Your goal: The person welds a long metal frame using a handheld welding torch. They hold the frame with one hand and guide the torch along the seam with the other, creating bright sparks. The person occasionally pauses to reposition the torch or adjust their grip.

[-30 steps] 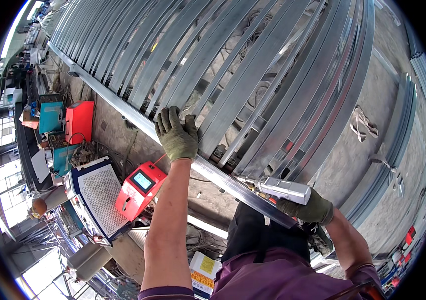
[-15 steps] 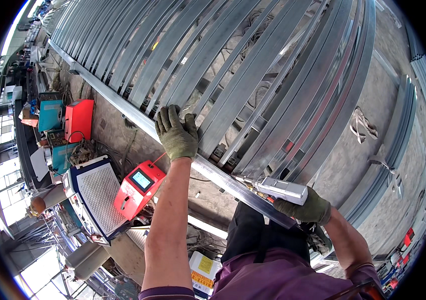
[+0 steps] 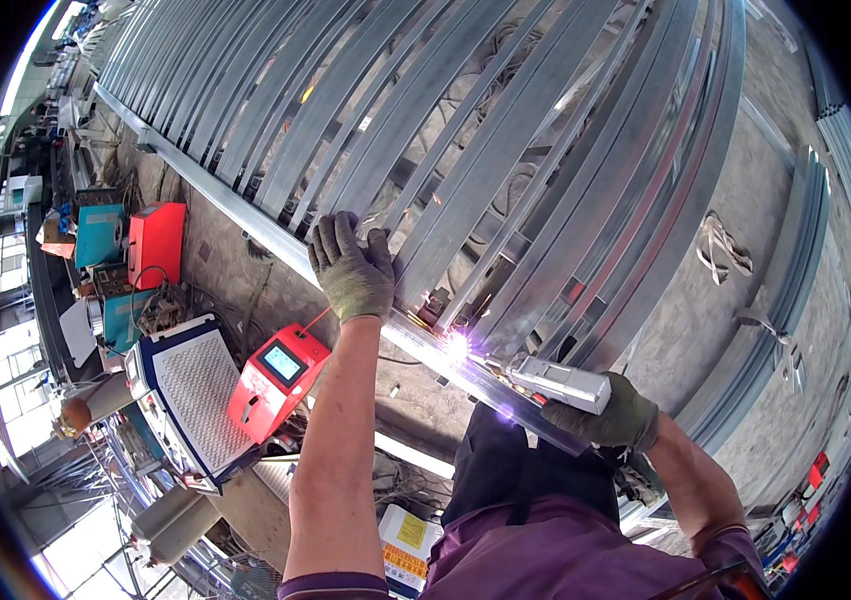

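Head view: the left hand (image 3: 354,272) lies spread over the rail (image 3: 414,338); the right hand (image 3: 624,415), wrapped around the torch (image 3: 561,382), should best stay steady near the spark (image 3: 458,347).

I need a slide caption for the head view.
Right hand holds a silver tool, bright sparks at its tip; left hand rests on metal frame.

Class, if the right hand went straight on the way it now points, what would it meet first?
The right hand, grey tool leading, would probably meet the metal rail at the bright flash; glare hides whether they touch.
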Available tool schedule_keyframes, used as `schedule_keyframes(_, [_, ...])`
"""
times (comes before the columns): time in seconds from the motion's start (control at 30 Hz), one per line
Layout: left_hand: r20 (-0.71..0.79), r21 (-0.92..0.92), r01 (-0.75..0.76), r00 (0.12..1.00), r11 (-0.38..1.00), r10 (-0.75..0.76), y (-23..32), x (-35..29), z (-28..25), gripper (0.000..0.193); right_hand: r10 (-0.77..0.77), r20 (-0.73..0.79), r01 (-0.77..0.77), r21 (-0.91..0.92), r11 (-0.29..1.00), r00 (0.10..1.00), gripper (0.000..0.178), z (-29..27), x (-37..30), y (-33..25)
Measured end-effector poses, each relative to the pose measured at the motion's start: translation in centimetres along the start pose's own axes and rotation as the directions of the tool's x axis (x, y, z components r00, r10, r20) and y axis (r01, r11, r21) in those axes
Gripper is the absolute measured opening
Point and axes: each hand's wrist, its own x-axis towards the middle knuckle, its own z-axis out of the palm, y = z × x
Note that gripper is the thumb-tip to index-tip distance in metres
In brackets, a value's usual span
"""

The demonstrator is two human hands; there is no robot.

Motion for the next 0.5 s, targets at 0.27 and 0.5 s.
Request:
schedule_keyframes(0.27, [0.025,-0.03,-0.009,1.0,1.0,0.01,0.61,0.63,-0.8,0.047,0.008,0.01,-0.008,-0.016,1.0,1.0,0.058,0.03,-0.02,0.24])
schedule_keyframes(0.5, [-0.066,0.005,-0.039,0.997,0.999,0.039,0.14,0.47,-0.12,0.045,0.002,-0.001,-0.002,-0.021,1.0,1.0,0.057,0.12,-0.05,0.35])
